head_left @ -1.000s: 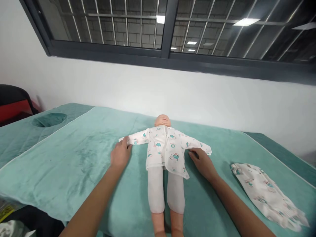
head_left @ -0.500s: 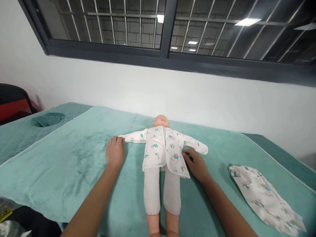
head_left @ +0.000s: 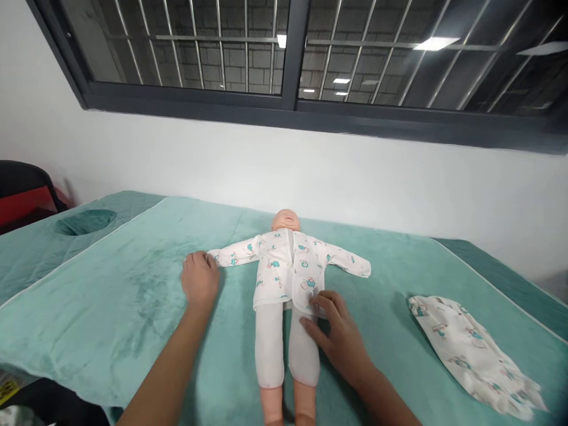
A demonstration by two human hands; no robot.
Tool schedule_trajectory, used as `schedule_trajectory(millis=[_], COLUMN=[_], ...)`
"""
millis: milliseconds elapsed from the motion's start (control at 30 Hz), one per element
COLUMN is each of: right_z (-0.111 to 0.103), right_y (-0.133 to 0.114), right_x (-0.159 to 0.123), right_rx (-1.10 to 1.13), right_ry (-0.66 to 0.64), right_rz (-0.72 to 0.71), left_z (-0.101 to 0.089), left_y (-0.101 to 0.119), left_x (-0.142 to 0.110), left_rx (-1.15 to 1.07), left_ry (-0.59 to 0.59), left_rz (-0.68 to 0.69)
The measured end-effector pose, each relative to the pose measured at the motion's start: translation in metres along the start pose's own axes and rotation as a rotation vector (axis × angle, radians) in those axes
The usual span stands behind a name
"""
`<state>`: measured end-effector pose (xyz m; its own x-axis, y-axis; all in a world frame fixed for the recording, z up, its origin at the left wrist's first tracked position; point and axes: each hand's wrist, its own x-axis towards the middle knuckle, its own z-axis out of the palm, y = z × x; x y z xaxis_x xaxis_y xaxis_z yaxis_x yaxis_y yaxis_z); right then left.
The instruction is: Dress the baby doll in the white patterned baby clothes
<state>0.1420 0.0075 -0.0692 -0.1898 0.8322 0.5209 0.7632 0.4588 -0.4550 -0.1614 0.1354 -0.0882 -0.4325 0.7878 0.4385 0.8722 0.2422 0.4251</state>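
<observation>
A baby doll (head_left: pixel 286 221) lies on its back with both arms spread, wearing a white printed shirt (head_left: pixel 271 269) and plain white pants (head_left: pixel 269 349). The shirt's front edges run down the middle of the chest. At the cuff of the sleeve on the left, my left hand (head_left: pixel 199 278) is closed with its fingertips on the sleeve end; the doll's hand there is hidden. My right hand (head_left: pixel 339 334) reaches over the shirt's lower right corner and the top of the pant leg. Its thumb and fingers are apart, fingertips touching the hem.
Folded printed cloth (head_left: pixel 474 355) lies on the right of the green padded bed (head_left: pixel 133 307). The bed has a round face hole (head_left: pixel 86 222) at the far left. Behind stand a white wall and a barred window (head_left: pixel 288 109). A red and black chair (head_left: pixel 26 195) is at left.
My right hand has moved from the shirt's right side down and left onto its lower corner. That front panel now lies straighter over the body. My left hand stays at the cuff.
</observation>
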Motion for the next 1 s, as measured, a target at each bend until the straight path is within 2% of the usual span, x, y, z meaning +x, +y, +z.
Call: schedule_trajectory(millis=[67, 200, 333, 467, 567, 667, 833, 1000], right_z=[0.003, 0.006, 0.000, -0.013, -0.017, -0.013, 0.000, 0.010], right_y=[-0.008, -0.018, -0.019, -0.013, -0.008, -0.003, -0.002, -0.001], right_x=[0.008, 0.021, 0.020, 0.025, 0.055, 0.105, 0.179, 0.212], right_rx=[-0.029, 0.024, 0.102, 0.204, 0.210, 0.084, -0.301, -0.324], right_ry=[0.050, 0.086, -0.032, -0.128, -0.052, -0.028, -0.402, -0.501], right_rz=[-0.021, -0.080, -0.065, 0.066, 0.181, 0.339, 0.411, 0.376], left_z=[-0.001, -0.001, 0.001, 0.006, 0.009, 0.009, 0.005, 0.003], left_y=[-0.001, -0.006, -0.010, -0.011, -0.011, -0.011, -0.010, -0.010], left_x=[0.001, 0.004, 0.008, 0.011, 0.012, 0.010, 0.009, 0.010], left_rx=[-0.049, -0.183, -0.316, -0.308, -0.291, -0.283, -0.300, -0.319], left_ry=[-0.028, -0.120, -0.093, -0.055, -0.068, -0.081, -0.095, -0.114], left_rz=[-0.068, -0.095, -0.163, -0.189, -0.183, -0.169, -0.175, -0.202])
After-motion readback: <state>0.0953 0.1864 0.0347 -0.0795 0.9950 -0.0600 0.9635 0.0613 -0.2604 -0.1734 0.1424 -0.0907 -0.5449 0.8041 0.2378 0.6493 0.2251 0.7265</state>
